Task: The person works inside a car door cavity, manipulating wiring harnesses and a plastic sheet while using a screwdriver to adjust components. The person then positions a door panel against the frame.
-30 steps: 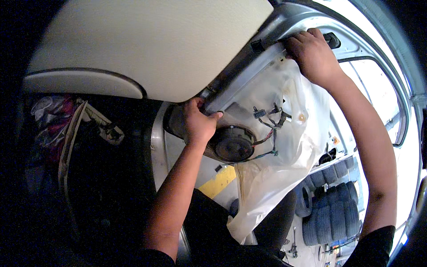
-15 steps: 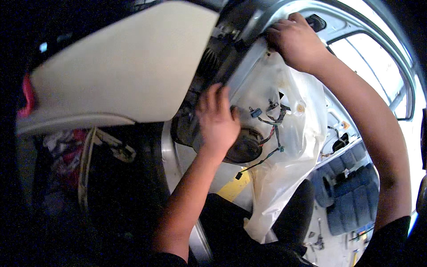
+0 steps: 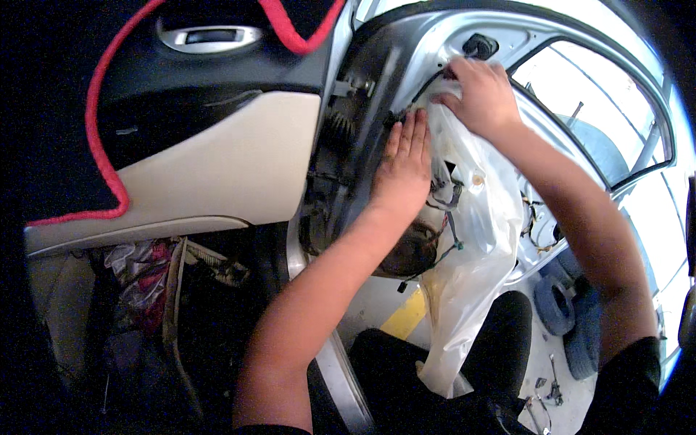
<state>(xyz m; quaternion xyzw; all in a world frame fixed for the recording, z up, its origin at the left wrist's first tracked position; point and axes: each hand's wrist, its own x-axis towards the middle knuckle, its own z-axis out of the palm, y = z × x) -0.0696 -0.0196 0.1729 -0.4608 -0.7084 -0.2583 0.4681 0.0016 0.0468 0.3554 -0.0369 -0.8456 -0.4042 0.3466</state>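
A translucent plastic sheet (image 3: 475, 239) hangs over the bare inner side of a car door (image 3: 446, 43), its lower end bunched between my knees. My left hand (image 3: 406, 163) lies flat with fingers stretched along the sheet's upper left part, beside the door's dark edge. Higher up, my right hand (image 3: 482, 98) has its thumb apart from its bent fingers, near the sheet's top edge. Its fingertips touch the upper end of a thin black strand (image 3: 428, 88); whether they pinch anything is hidden. Wires with a green connector (image 3: 458, 246) come through the sheet below my left hand.
Left of the door, a beige and black panel (image 3: 232, 167) carries a red trim cord (image 3: 93, 109). A round dark speaker (image 3: 409, 250) sits low in the door. Blue-grey tyres (image 3: 557, 304) and small tools (image 3: 554, 388) lie on the floor at right.
My left hand has moved up and right onto the sheet. My right hand has come down slightly, its thumb now apart from the fingers. The view has shifted, showing more of the red cord.
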